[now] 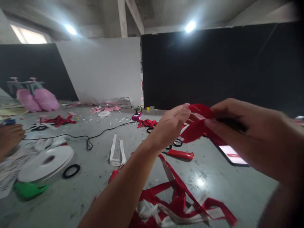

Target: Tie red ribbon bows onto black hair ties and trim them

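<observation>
A folded piece of red ribbon (193, 130) stretches between my two hands, above the table. My left hand (174, 122) holds its left side, with the thumb up and the fingers curled behind the ribbon. The thumb and forefinger of my right hand (237, 122) pinch the other side. Below them lie a red-handled tool (180, 154) and several black rings (177, 142). A phone with a lit screen (234, 155) rests under my right hand. Long red and white ribbon strips (177, 190) lie tangled close to me, partly behind my left forearm.
At left are a white spool (47, 163), a black ring (71, 171), a green piece (29, 190) and another person's hand (10, 139). A black cable (104, 130) runs to a pink device (136, 116). Pink bags (38, 98) stand at the back left.
</observation>
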The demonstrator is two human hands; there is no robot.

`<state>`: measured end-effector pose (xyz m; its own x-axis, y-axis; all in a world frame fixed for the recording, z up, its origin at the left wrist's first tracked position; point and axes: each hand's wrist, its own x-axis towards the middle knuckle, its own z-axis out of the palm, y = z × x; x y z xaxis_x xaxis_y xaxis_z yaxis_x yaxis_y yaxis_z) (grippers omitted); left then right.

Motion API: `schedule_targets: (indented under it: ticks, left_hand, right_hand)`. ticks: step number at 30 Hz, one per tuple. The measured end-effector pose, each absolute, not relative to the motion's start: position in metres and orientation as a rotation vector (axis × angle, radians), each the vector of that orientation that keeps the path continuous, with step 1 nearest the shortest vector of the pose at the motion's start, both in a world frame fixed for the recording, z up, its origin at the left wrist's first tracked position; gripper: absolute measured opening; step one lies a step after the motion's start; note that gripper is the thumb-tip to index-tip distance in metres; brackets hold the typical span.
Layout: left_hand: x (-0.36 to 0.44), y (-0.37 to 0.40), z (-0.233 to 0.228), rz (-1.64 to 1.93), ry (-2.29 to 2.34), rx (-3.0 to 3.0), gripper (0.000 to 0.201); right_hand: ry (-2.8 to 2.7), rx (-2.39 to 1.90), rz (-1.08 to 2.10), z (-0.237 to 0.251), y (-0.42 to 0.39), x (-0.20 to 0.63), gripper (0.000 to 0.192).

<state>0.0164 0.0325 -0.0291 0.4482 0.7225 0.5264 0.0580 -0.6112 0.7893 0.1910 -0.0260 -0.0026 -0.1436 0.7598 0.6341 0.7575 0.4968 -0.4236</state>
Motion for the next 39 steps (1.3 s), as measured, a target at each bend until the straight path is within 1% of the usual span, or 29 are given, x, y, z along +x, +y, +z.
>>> schedule_targets:
  ticks: [3,5,8,10,14,17,19,21,23,27,32,35,39]
  left_hand:
    - [0.021,0.024,-0.028,1.275,0.612,1.912,0.049]
    - [0.022,0.021,-0.028,1.363,0.627,1.893,0.05]
    - [0.021,0.021,-0.029,1.445,0.61,1.961,0.034]
    - [0.021,0.02,-0.03,1.466,0.61,2.016,0.027]
    - [0.021,0.02,-0.03,1.418,0.641,1.986,0.021]
    - [0.022,0.021,-0.03,1.416,0.618,1.836,0.019]
    - [0.023,0.023,-0.031,1.428,0.622,1.721,0.02]
    - [0.024,0.026,-0.031,1.454,0.626,1.632,0.021]
    - [0.025,0.028,-0.033,1.484,0.604,1.588,0.02]
    - [0.025,0.029,-0.033,1.472,0.539,1.564,0.016]
    - [0.028,0.026,-0.032,1.454,0.548,1.535,0.023]
    - [0.03,0.028,-0.034,1.473,0.553,1.528,0.02]
    - [0.03,0.03,-0.035,1.438,0.553,1.467,0.012]
  right_hand:
    - [-1.933,-1.256,0.06,0.003,-0.019,0.186,0.019]
    - [-1.89,-1.225,0.141,0.003,-0.016,0.182,0.02]
    - [-1.824,-1.199,0.227,0.005,-0.017,0.178,0.024]
    - [-1.781,-1.189,0.23,0.007,-0.019,0.178,0.025]
    - [-1.741,-1.156,0.238,0.007,-0.017,0.179,0.026]
    - [-1.7,-1.136,0.278,0.005,-0.014,0.181,0.036]
    - [-1.646,-1.158,0.256,0.005,-0.014,0.183,0.043]
    - [-1.644,-1.179,0.232,0.006,-0.016,0.184,0.046]
    - [-1.723,-1.192,0.239,0.007,-0.017,0.183,0.042]
    - [-1.768,-1.22,0.189,0.005,-0.015,0.181,0.024]
    - [-1.744,-1.221,0.054,0.001,-0.009,0.181,0.015]
    - [-1.743,-1.241,0.029,0.002,-0.009,0.18,0.015]
    - [-1.765,-1.249,0.101,0.003,-0.011,0.177,0.025]
